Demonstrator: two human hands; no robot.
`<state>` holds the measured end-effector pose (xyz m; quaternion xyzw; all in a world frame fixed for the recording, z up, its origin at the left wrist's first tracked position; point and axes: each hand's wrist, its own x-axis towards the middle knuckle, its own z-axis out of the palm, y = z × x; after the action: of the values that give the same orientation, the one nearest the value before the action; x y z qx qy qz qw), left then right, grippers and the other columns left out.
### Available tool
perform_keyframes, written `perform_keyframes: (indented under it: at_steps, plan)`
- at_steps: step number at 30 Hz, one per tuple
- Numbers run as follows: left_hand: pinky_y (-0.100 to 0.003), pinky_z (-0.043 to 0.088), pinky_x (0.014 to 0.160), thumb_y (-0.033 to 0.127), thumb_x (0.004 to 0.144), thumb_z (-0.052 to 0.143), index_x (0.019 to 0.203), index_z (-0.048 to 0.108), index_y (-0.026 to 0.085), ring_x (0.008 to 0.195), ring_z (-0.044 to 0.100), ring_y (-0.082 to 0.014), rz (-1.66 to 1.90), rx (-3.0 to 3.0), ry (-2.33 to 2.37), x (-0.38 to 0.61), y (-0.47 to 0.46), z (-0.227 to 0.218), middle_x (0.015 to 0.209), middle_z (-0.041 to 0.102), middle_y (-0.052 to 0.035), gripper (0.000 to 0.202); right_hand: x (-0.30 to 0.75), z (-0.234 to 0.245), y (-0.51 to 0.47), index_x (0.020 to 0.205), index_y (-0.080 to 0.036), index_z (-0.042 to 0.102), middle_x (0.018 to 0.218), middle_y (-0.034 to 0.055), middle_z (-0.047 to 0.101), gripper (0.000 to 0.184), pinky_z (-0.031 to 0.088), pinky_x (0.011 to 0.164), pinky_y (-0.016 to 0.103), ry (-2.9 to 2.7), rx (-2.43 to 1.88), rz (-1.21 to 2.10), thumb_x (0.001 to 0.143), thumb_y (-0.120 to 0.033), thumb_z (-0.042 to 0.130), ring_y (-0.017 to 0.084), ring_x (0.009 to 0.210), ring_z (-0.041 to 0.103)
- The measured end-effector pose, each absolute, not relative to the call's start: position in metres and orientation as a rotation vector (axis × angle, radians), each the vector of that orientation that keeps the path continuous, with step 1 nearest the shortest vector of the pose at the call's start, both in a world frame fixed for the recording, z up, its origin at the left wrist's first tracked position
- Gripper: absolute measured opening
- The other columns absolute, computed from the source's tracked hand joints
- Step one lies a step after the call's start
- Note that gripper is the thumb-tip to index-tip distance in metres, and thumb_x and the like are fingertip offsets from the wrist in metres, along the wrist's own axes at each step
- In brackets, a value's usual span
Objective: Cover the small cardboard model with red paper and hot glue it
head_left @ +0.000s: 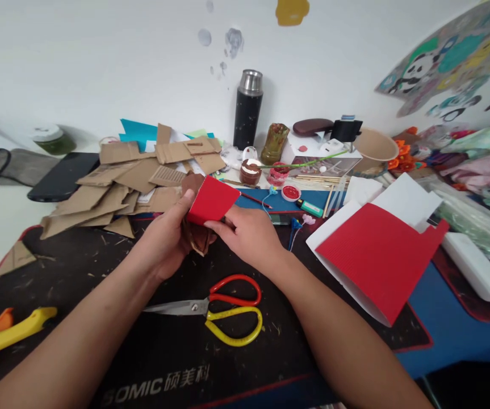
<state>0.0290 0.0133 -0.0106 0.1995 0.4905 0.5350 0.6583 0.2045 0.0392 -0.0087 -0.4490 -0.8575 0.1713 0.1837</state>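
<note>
My left hand (pixel 163 241) is closed around a brown folded cardboard piece (pixel 197 237), its thumb near the upper edge. Against that piece sits a small red card piece (pixel 214 199). My right hand (pixel 253 236) has its thumb and fingers closed at the red card's lower right edge; the fingertips are partly hidden behind it. Below both hands, scissors (pixel 202 307) with one red and one yellow handle lie on the black mat, blades pointing left. To the right rests a larger ridged red sheet (pixel 376 255) with a cut-out corner and white underside.
Cardboard scraps (pixel 112 182) are heaped at back left beside a black phone-like slab (pixel 63 176). A dark thermos (pixel 248 111) stands by the wall, near small paint pots (pixel 251 171). A yellow tool (pixel 10 341) lies at lower left; a white device (pixel 478 267) is far right.
</note>
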Motion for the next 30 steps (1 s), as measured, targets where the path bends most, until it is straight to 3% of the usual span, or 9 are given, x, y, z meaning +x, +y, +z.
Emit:
perform_keyframes:
  at_steps: [8, 16, 27, 30]
  plan:
    - [-0.028, 0.062, 0.057, 0.059, 0.113, 0.064, 0.115, 0.082, 0.019, 0.056, 0.070, -0.0183, 1.137, 0.510, 1.156, 0.018, 0.014, -0.015, 0.084, 0.085, -0.0055, 0.044, 0.203, 0.001, 0.039, 0.122, -0.021, 0.086, 0.107, 0.0105, 0.089, 0.034, 0.033, 0.073, 0.034, -2.487, -1.275, 0.520, 0.118, -0.050, 0.070, 0.025, 0.091, 0.077]
    - [-0.029, 0.065, 0.057, 0.063, 0.108, 0.072, 0.117, 0.082, 0.020, 0.058, 0.074, -0.0197, 1.081, 0.532, 1.079, 0.011, 0.015, -0.014, 0.089, 0.087, -0.0064, 0.045, 0.204, 0.001, 0.040, 0.115, -0.020, 0.087, 0.094, 0.0069, 0.084, 0.030, 0.030, 0.073, 0.032, -2.444, -1.221, 0.601, 0.116, -0.047, 0.075, 0.021, 0.082, 0.069]
    - [-0.028, 0.068, 0.055, 0.053, 0.118, 0.055, 0.124, 0.079, 0.024, 0.059, 0.076, -0.0186, 1.014, 0.508, 1.093, 0.005, 0.017, -0.008, 0.092, 0.087, -0.0056, 0.039, 0.204, -0.004, 0.039, 0.112, -0.021, 0.088, 0.090, 0.0050, 0.082, 0.026, 0.030, 0.072, 0.032, -2.394, -1.160, 0.649, 0.114, -0.045, 0.077, 0.020, 0.080, 0.067]
    - [-0.029, 0.069, 0.056, 0.051, 0.117, 0.058, 0.123, 0.079, 0.024, 0.059, 0.076, -0.0185, 1.001, 0.504, 1.067, 0.003, 0.018, -0.005, 0.091, 0.086, -0.0043, 0.035, 0.204, -0.004, 0.039, 0.111, -0.022, 0.088, 0.086, 0.0035, 0.080, 0.026, 0.029, 0.072, 0.032, -2.378, -1.153, 0.679, 0.114, -0.045, 0.078, 0.019, 0.076, 0.064]
